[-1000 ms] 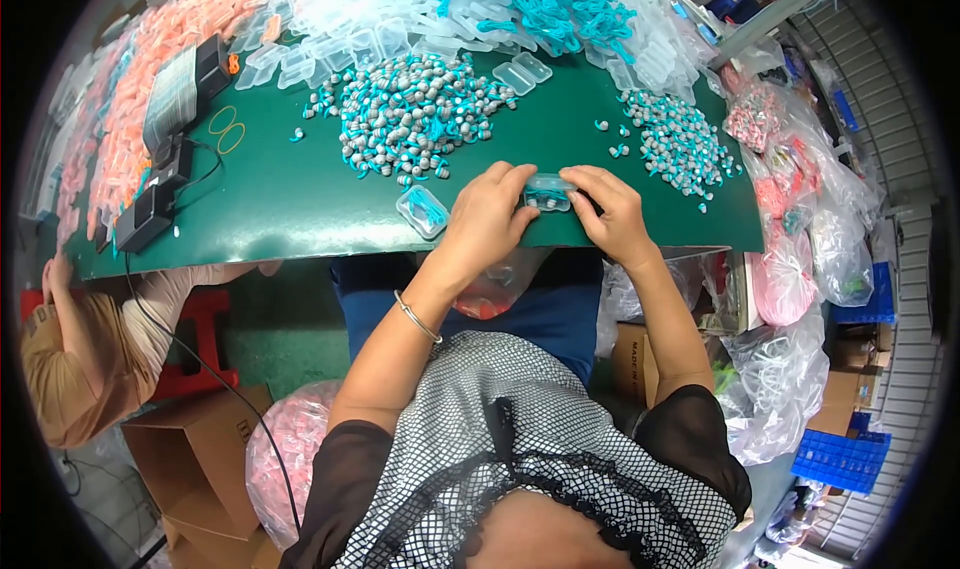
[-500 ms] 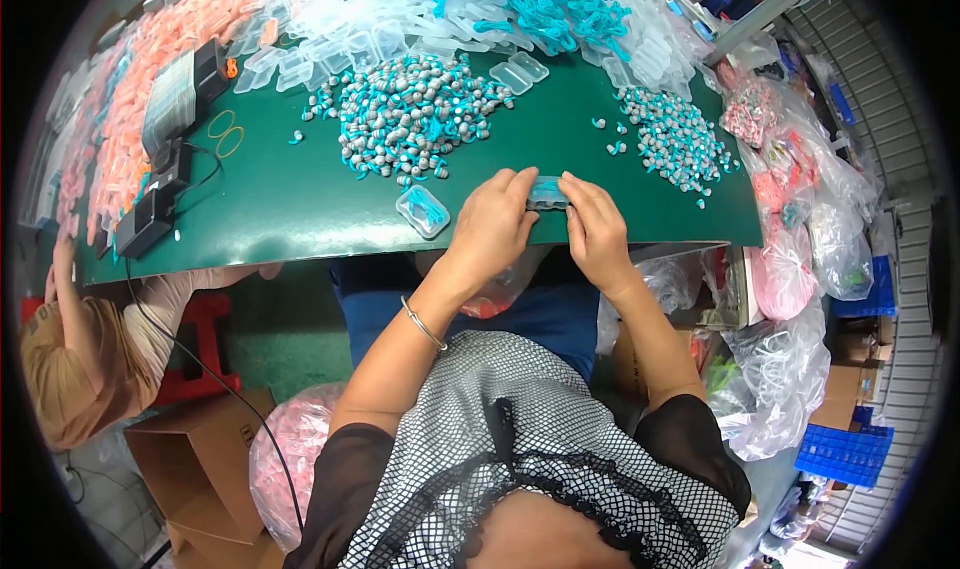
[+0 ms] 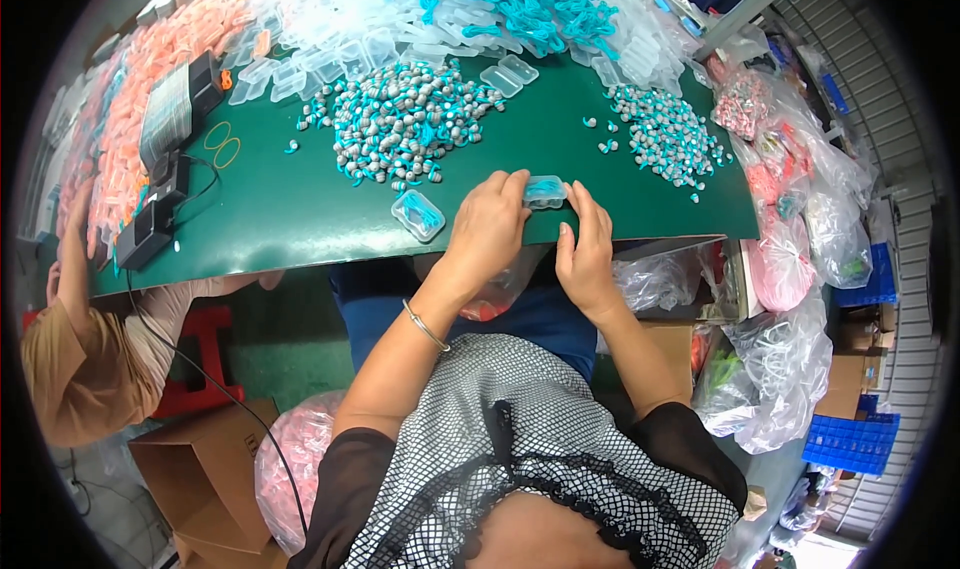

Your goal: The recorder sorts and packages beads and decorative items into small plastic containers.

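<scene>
A small clear plastic case (image 3: 544, 191) with teal cord inside is above the green table near its front edge. My left hand (image 3: 488, 224) grips the left end of this case, fingers bent along its side. At the other end is my right hand (image 3: 588, 244), its fingers stretched and its thumb apart, the fingertips right by the case's edge. I cannot tell whether they touch it. Left of my left hand, a second clear case (image 3: 417, 215) with teal cord lies on the table. Behind it spreads a heap of grey striped beads with teal bits (image 3: 405, 119).
A smaller heap of grey and teal pieces (image 3: 665, 134) lies at the right. Empty clear cases (image 3: 350, 54), teal cords (image 3: 520, 4) and orange pieces (image 3: 140, 79) fill the back and left. Black boxes (image 3: 150, 224) with a cable stand left, near another person's arm (image 3: 75, 249).
My right hand has drawn back from the case, its thumb coming away and its fingers loosening. My left hand keeps its hold, and the case's top now faces up more.
</scene>
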### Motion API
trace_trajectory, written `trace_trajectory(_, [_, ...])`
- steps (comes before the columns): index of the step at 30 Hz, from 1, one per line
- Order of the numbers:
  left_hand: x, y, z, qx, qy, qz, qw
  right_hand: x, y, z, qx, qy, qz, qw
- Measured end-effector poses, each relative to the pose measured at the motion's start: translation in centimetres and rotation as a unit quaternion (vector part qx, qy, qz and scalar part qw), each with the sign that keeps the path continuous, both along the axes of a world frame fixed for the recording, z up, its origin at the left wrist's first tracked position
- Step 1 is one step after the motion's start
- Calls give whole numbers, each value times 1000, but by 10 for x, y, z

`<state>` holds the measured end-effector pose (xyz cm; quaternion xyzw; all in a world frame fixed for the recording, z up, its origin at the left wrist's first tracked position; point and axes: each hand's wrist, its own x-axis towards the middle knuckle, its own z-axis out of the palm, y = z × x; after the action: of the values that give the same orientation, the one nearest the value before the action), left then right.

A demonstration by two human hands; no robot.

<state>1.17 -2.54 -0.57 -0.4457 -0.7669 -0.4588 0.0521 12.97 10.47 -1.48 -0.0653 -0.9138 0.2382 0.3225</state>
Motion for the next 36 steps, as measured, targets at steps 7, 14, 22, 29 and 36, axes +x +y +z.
trace_trajectory(7, [4,1,3,-17,-8,5,1000,13,-9,-18,95,-31,-31,994])
trace_trajectory(14, [4,-2,-1,-31,45,4,999,18,-8,-1,157,-59,-36,985])
trace_trajectory(22, [5,1,-4,-52,121,13,991,0,16,46,167,-15,-6,986])
trace_trajectory(29, [-1,1,2,-9,52,-12,999,-32,50,29,56,-46,181,981])
trace_trajectory(36, [-7,-9,8,58,13,-67,996,-23,41,30,-27,-71,198,977])
